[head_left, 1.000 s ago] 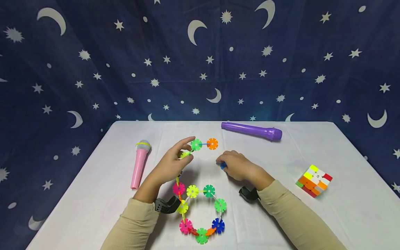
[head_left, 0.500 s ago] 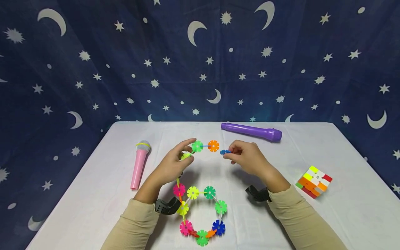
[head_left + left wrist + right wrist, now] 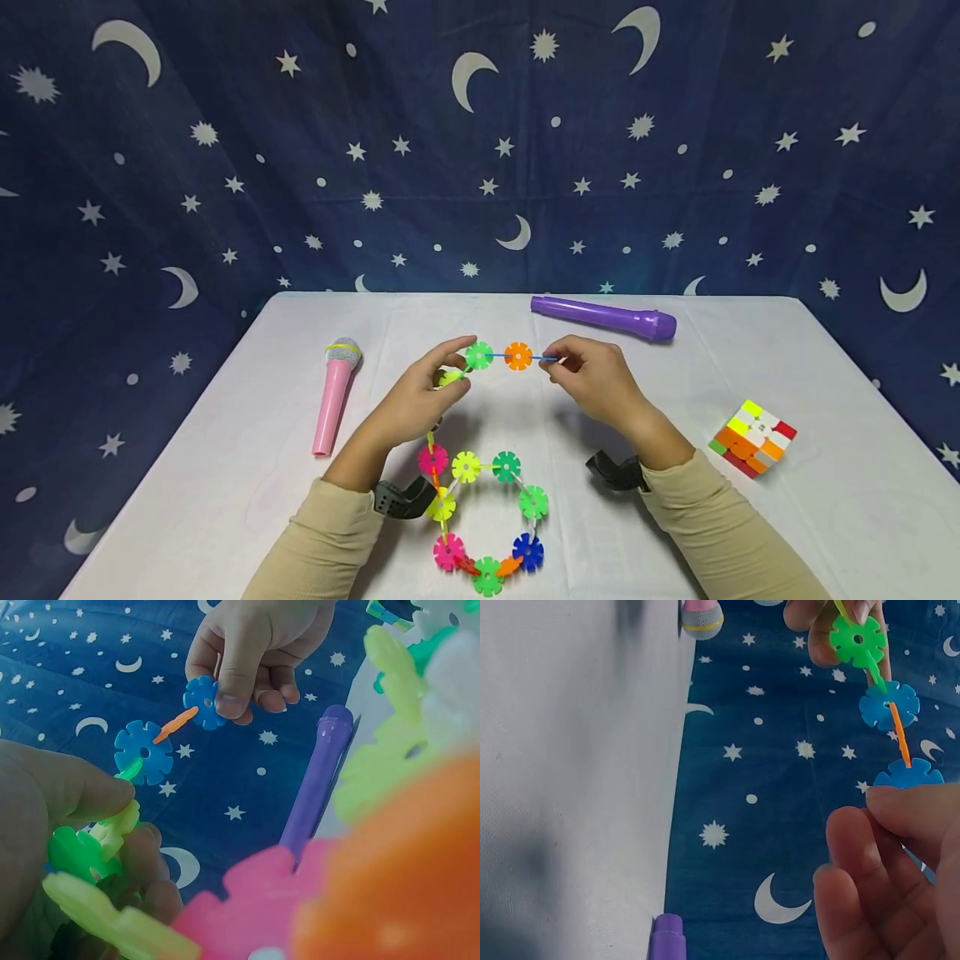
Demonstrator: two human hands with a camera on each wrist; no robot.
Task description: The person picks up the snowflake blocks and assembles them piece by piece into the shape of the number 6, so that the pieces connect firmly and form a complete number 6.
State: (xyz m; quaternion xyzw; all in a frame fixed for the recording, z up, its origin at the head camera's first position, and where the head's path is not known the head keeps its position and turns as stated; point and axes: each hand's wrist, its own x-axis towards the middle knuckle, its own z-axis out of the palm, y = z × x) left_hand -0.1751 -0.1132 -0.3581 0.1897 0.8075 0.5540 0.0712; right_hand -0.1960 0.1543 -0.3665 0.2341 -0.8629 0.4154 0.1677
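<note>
A chain of colourful notched plastic discs, joined edge to edge, rises from a ring of discs point(image 3: 533, 502) on the table. My left hand point(image 3: 416, 396) pinches a yellow-green disc point(image 3: 118, 829) in the raised part. Past it come a green disc point(image 3: 479, 356), a blue disc point(image 3: 144, 753) seen edge-on from the head, and an orange disc point(image 3: 518, 357). With thumb and forefinger, my right hand point(image 3: 600, 379) pinches another blue disc point(image 3: 201, 703), whose edge meets the orange disc; how deep the slots sit cannot be told. Below the left hand hangs a pink disc point(image 3: 432, 460).
On the white-covered table point(image 3: 637, 533), a pink toy microphone point(image 3: 336, 398) lies at left. A purple toy microphone point(image 3: 600, 317) lies at the back, and a puzzle cube point(image 3: 753, 438) sits at right. Behind hangs a dark blue star-and-moon cloth point(image 3: 420, 100).
My right hand has lifted the blue disc and brought it up and left against the orange disc. The left hand still holds the chain, shifted slightly right.
</note>
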